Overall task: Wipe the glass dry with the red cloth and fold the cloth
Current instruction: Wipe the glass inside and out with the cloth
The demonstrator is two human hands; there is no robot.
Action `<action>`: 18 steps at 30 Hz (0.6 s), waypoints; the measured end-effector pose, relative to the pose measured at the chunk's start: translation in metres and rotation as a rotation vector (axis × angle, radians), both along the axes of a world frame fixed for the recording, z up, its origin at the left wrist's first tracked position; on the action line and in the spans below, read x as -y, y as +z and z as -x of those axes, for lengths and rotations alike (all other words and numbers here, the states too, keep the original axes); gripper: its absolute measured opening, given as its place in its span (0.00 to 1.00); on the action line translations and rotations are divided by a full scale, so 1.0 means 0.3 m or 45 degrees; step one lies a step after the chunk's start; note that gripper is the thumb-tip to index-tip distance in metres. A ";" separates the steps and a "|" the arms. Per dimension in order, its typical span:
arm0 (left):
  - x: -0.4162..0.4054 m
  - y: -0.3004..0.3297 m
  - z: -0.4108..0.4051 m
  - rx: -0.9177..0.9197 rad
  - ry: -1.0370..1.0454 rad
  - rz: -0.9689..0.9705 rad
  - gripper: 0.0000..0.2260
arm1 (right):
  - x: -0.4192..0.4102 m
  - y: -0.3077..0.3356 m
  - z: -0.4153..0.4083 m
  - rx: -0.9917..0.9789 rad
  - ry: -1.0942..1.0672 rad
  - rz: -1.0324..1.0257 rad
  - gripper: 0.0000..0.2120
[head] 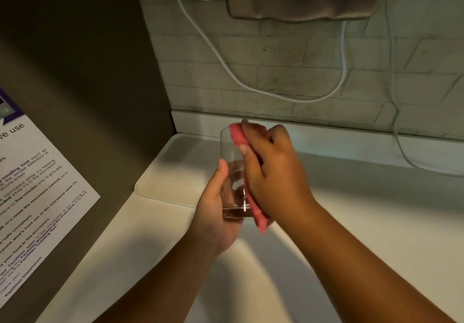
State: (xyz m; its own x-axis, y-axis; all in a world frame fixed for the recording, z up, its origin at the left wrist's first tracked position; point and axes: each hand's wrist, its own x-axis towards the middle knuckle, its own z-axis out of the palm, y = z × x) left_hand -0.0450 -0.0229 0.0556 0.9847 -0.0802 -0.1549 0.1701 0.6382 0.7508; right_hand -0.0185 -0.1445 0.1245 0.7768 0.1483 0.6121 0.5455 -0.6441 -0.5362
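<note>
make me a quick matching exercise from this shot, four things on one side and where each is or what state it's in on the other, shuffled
Things:
1. glass
2. red cloth
3. white cable
4. printed notice

Places or states:
A. hanging in a loop against the tiled wall
B. stuck on the dark panel at the left
C. held upright at its lower part by the left hand
D. pressed against the glass by the right hand

Pairs: 1-C, 2-D, 3-A, 4-B

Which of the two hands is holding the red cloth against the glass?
The right hand: it presses the red cloth onto the side of the glass. The left hand only grips the glass near its base, without cloth.
</note>
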 end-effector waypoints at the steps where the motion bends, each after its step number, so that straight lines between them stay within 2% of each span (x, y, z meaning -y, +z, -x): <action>1: 0.002 0.010 -0.001 -0.013 0.014 0.013 0.33 | 0.009 0.004 -0.029 -0.028 -0.024 -0.055 0.20; 3: -0.003 0.029 -0.014 -0.013 0.069 0.012 0.34 | 0.022 -0.001 -0.051 -0.110 -0.015 -0.154 0.20; 5: -0.024 0.046 -0.039 0.008 0.106 0.026 0.30 | 0.014 -0.030 -0.016 -0.084 0.082 -0.166 0.20; 7: -0.043 0.050 -0.055 0.033 0.089 0.020 0.26 | -0.011 -0.058 0.048 -0.050 0.188 -0.128 0.20; 10: -0.042 0.026 -0.056 -0.008 0.008 -0.014 0.24 | -0.040 -0.061 0.078 -0.152 0.196 -0.151 0.18; 12: -0.028 0.004 -0.046 -0.015 -0.016 0.002 0.23 | -0.044 -0.044 0.064 -0.117 0.173 -0.041 0.16; 15: -0.007 0.012 -0.027 -0.009 0.046 -0.041 0.24 | -0.037 -0.003 0.031 -0.065 0.096 0.069 0.20; 18: 0.019 0.018 -0.014 -0.004 0.063 -0.144 0.29 | -0.018 0.031 -0.029 0.065 -0.041 0.001 0.19</action>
State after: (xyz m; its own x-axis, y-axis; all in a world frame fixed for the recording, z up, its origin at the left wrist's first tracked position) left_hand -0.0410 -0.0285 0.0609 0.9865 -0.0129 -0.1635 0.1429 0.5570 0.8181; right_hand -0.0097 -0.1389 0.1337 0.7487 0.1243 0.6512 0.5513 -0.6622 -0.5074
